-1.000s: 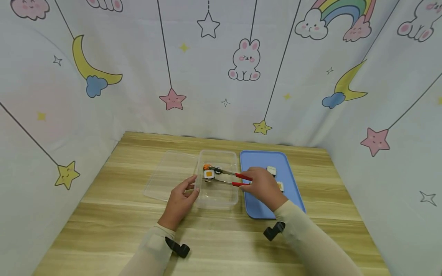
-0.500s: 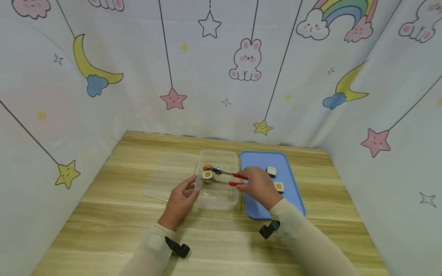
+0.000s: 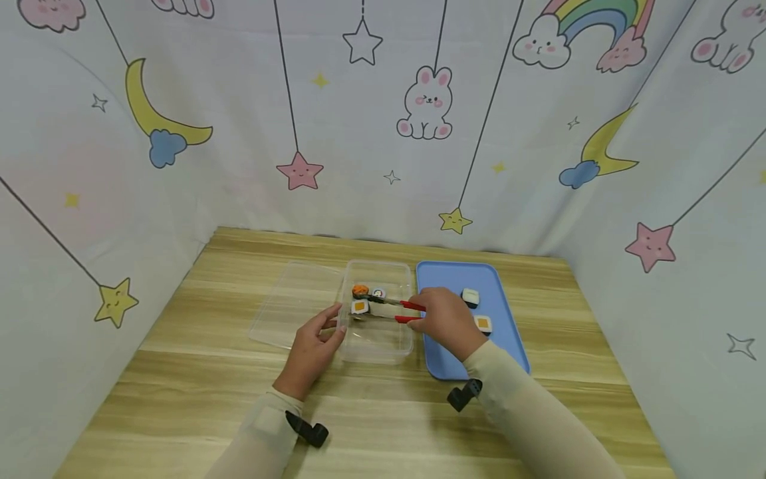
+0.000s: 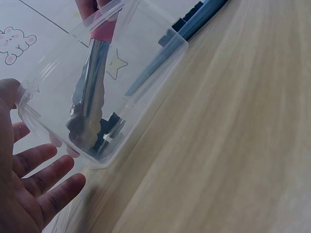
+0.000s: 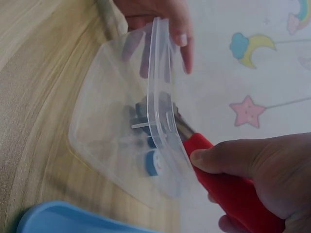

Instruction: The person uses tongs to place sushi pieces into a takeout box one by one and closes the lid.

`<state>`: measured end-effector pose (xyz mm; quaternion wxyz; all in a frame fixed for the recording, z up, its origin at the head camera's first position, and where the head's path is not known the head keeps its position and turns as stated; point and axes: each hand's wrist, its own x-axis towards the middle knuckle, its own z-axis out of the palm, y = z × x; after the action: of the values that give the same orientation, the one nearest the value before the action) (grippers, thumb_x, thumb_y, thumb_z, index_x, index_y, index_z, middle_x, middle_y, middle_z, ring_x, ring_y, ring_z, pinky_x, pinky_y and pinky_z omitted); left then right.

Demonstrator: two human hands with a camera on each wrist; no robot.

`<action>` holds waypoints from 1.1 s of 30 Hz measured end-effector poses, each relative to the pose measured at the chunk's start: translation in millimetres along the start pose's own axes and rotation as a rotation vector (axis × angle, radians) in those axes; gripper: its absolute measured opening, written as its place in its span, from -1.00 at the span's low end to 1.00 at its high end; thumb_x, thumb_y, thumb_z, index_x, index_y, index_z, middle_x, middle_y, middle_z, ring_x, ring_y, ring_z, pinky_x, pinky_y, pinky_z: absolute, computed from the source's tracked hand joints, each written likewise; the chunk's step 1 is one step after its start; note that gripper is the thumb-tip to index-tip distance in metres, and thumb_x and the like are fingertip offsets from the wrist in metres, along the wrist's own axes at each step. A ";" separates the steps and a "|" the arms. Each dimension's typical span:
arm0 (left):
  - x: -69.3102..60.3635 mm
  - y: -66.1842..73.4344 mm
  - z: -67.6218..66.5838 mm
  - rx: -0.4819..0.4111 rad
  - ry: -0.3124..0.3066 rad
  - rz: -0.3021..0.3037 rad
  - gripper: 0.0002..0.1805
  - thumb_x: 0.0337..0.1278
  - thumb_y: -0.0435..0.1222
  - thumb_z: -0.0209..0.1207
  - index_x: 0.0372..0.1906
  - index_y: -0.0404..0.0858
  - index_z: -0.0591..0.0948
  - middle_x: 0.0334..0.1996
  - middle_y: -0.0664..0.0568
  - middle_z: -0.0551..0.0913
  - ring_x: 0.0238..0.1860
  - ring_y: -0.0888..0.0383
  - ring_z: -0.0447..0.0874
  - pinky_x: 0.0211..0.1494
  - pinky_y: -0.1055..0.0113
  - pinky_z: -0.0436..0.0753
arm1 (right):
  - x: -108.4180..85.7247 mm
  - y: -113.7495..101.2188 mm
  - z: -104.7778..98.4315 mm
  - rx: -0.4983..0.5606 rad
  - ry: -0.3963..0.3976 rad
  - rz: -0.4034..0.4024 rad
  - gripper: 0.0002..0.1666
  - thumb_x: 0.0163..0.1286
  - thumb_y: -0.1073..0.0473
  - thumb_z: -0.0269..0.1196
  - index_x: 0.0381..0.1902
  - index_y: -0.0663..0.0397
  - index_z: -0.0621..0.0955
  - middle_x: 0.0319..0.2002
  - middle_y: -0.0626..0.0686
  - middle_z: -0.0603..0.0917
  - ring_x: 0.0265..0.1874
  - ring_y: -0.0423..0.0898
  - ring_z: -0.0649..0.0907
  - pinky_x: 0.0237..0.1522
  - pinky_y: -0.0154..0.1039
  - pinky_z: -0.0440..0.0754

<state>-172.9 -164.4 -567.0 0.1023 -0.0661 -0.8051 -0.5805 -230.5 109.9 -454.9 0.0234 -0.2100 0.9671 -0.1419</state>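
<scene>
My left hand holds the left rim of a clear plastic box, its thumb over the rim and several fingers outside the wall. With my right hand I grip red-handled metal tongs, which reach into the box from the right. A square toy sushi piece with a yellow centre sits at the tongs' tips; whether they still pinch it I cannot tell. Behind it are an orange-topped sushi piece and a round white one. In the right wrist view, the red handle lies under my thumb.
A blue tray stands right of the box, bearing a white-topped sushi piece and a yellow-centred one. My right hand partly covers the tray. A clear lid lies left of the box on the wooden table.
The yellow-centred piece has shifted slightly left and nearer me inside the box. My right hand and the tongs have moved a little left, uncovering the round white piece. The left hand stays put.
</scene>
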 end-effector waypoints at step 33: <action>1.6 1.2 0.1 0.033 0.003 -0.025 -0.41 0.42 -0.24 0.30 0.47 -0.22 0.50 0.36 -0.17 0.56 0.20 -0.10 0.66 0.09 0.06 0.71 | -56.9 93.5 -4.3 0.282 0.379 0.181 -0.37 0.19 0.03 0.59 0.22 0.02 0.73 0.01 0.07 0.75 -0.09 0.07 0.65 -0.15 0.04 0.73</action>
<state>-174.2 -164.0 -565.5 0.0971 -0.0534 -0.8151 -0.5687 -216.5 216.0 -478.2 -0.1167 -0.0870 0.9396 -0.3097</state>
